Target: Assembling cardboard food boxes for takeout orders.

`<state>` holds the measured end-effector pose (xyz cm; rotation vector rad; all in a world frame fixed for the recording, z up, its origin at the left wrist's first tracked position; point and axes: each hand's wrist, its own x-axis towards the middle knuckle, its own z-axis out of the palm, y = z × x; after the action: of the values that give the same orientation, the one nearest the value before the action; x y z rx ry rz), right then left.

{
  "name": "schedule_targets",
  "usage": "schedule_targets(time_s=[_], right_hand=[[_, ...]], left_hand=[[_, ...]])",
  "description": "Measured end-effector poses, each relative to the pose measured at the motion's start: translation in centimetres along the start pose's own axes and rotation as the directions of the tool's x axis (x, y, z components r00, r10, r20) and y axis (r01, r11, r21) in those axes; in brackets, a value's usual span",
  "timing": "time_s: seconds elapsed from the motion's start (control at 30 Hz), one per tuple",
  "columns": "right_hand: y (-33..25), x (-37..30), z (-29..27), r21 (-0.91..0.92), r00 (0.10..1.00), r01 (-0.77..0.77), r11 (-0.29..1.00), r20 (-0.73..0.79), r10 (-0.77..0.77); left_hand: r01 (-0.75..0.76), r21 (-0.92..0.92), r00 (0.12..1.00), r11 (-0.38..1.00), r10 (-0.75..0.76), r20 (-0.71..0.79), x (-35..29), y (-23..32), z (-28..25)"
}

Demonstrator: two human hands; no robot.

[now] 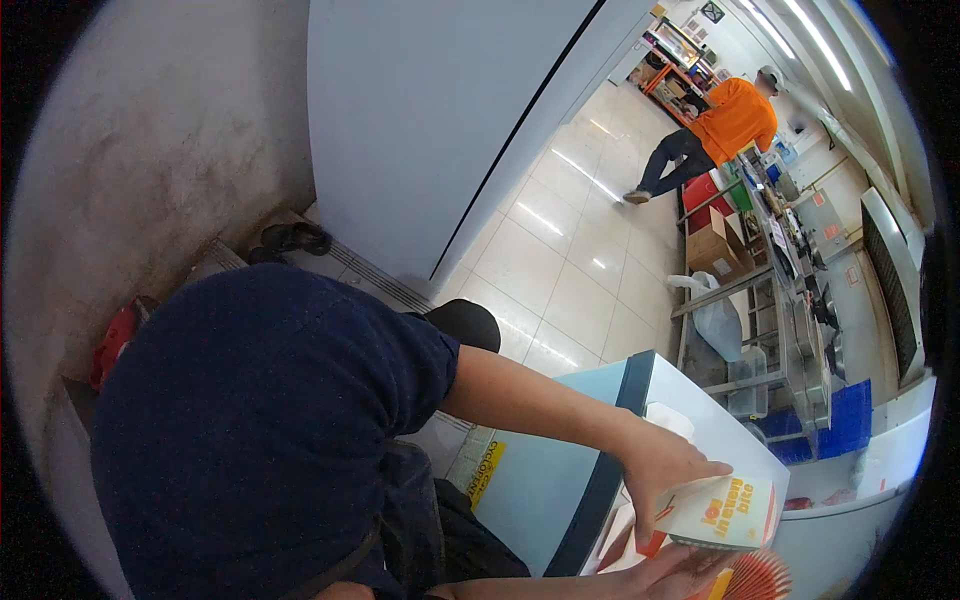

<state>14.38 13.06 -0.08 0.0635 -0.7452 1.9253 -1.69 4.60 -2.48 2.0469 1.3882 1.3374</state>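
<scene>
My left hand (655,460) reaches across from a navy sleeve, its thumb and fingers closed on a white paper food carton (722,512) with yellow and orange print. Below the carton, my right hand (672,574) curls round a stack of paper cartons (755,578) whose red-and-white edges fan out at the lower rim. The carton partly covers the right fingers. Both hands are above a pale blue cabinet (545,505) with a dark edge strip and a white top, where more white paper pieces (668,420) lie beside my left wrist.
A large grey-white door panel (430,120) stands ahead, beside a stained wall (160,130). Far right, a person in an orange top (735,120) stands by a long steel table (790,290). A cardboard box (715,245) and a white bag (715,320) are below it; a blue crate (846,420) is nearer.
</scene>
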Motion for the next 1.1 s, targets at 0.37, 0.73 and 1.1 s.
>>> schedule_targets(time_s=[0.37, 0.73, 1.1], right_hand=[[4.8, -2.9, 3.3, -0.914, 0.934, 0.351, 0.203, 0.356, -0.011], [5.7, -0.8, 1.1, -0.808, 0.753, 0.582, -0.091, 0.577, -0.316], [3.4, 0.0, -0.8, -0.719, 0.735, 0.669, 0.191, 0.599, -0.318]], left_hand=[[-0.03, 0.01, 0.68, 1.0, 0.028, -0.733, 0.0, 1.0, -1.9], [0.205, 0.118, 0.861, 0.972, -0.121, -0.494, 1.0, -1.8, -2.7], [0.105, 0.174, 0.906, 0.979, -0.022, -0.423, 1.7, -2.8, -2.6]])
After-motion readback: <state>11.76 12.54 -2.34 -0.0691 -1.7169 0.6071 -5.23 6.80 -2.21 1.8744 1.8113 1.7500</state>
